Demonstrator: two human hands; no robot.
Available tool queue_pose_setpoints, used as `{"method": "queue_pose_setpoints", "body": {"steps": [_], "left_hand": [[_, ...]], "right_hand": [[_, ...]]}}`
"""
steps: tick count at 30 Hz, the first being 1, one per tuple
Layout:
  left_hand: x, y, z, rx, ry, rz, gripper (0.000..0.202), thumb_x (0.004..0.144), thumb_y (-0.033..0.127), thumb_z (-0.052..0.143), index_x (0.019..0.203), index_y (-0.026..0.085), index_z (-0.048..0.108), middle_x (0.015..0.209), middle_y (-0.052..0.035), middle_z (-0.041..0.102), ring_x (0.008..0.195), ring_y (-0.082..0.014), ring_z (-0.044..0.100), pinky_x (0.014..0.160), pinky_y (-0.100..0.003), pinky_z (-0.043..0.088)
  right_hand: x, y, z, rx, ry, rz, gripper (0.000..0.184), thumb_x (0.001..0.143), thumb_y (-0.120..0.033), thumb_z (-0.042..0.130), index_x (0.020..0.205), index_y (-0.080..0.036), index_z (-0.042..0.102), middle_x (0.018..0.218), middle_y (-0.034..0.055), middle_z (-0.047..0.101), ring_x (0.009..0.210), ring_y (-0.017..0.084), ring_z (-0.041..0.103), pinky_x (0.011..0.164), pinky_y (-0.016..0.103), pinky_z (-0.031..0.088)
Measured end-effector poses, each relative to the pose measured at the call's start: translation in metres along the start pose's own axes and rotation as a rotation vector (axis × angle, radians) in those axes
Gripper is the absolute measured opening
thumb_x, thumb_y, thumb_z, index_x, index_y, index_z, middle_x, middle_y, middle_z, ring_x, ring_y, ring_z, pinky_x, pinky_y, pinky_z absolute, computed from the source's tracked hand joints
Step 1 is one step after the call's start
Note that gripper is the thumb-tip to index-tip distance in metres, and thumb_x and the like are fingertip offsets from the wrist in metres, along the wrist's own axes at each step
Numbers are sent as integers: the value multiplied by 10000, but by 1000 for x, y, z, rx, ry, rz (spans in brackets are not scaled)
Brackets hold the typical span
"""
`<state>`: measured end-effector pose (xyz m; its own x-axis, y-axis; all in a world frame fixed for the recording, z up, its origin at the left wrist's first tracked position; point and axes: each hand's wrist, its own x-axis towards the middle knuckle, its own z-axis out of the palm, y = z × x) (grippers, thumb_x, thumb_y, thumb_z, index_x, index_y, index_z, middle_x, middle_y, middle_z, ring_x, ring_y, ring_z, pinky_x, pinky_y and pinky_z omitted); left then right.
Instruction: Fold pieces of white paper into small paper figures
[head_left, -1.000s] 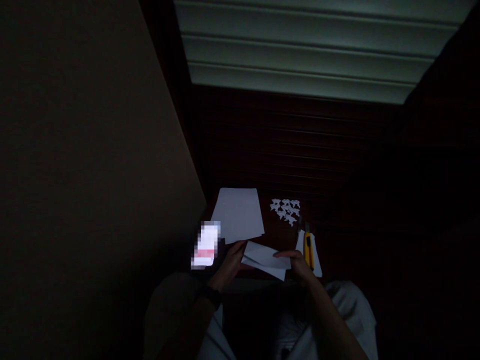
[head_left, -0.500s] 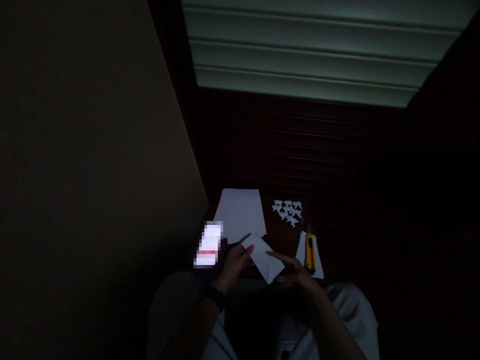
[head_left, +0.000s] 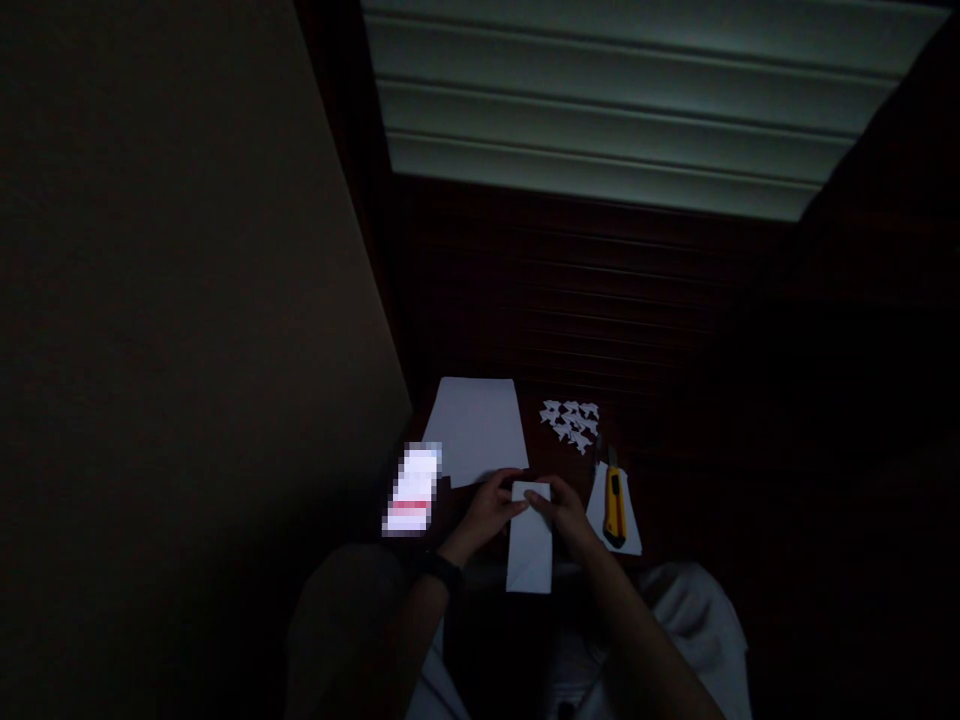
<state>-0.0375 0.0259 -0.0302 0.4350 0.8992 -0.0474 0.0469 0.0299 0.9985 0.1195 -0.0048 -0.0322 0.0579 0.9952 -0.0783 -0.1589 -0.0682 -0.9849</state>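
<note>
Head view, bottom centre: folded white paper [head_left: 529,552], its upper end between both hands.
Left hand [head_left: 489,508]: fingers pinching the paper's upper left edge.
Right hand [head_left: 568,514]: fingers gripping its upper right, thumb across the face.
Lower right of centre: yellow utility knife [head_left: 615,508] on white paper [head_left: 632,532].
Lower left of centre: lit phone [head_left: 412,488], pixelated.
Beyond: white sheets [head_left: 478,425], small paper shapes [head_left: 572,421] on the dark table [head_left: 541,458].

The folded paper [head_left: 530,552] is white, the utility knife [head_left: 614,508] yellow and black. Dark lines stripe the grey-green slatted panel [head_left: 600,115].
</note>
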Motion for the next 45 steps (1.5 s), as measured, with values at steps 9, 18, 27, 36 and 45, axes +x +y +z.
{"method": "queue_pose_setpoints", "body": {"steps": [9, 18, 27, 36, 45], "left_hand": [[-3, -17, 9, -5, 226, 62, 289, 670, 323, 622, 894, 140, 605, 730, -42, 623, 665, -154, 604, 547, -224, 468], [-7, -12, 7, -59, 167, -4, 318, 665, 317, 623, 933, 149, 594, 725, -48, 619, 642, -175, 603, 453, -221, 474], [-8, -12, 3, -86, 131, -12, 344, 660, 338, 620, 937, 136, 585, 738, -63, 634, 658, -192, 613, 461, -248, 487], [-8, -11, 3, -93, 136, -36, 349, 649, 323, 631, 938, 133, 582, 754, -67, 635, 659, -187, 612, 454, -234, 480], [-8, -10, 4, -93, 135, -34, 354, 648, 325, 635, 938, 130, 581, 745, -66, 638, 635, -173, 606, 448, -218, 469]], "right_hand": [[-5, 14, -12, -160, 3, -71, 259, 673, -369, 636, 838, -180, 571, 733, 10, 605, 660, 156, 554, 584, 255, 438], [-5, 14, -10, -259, -39, -140, 323, 689, -378, 608, 958, -200, 621, 964, 61, 635, 881, 225, 569, 791, 362, 432], [-6, 11, -9, -299, -52, -161, 303, 695, -370, 604, 945, -200, 631, 976, 60, 635, 901, 229, 567, 826, 374, 420], [-6, 11, -8, -278, -58, -159, 323, 683, -367, 616, 965, -208, 624, 992, 60, 632, 925, 233, 560, 845, 383, 410], [-5, 11, -9, -285, -50, -161, 339, 668, -376, 629, 959, -202, 627, 972, 63, 638, 891, 230, 572, 809, 369, 427]]}}
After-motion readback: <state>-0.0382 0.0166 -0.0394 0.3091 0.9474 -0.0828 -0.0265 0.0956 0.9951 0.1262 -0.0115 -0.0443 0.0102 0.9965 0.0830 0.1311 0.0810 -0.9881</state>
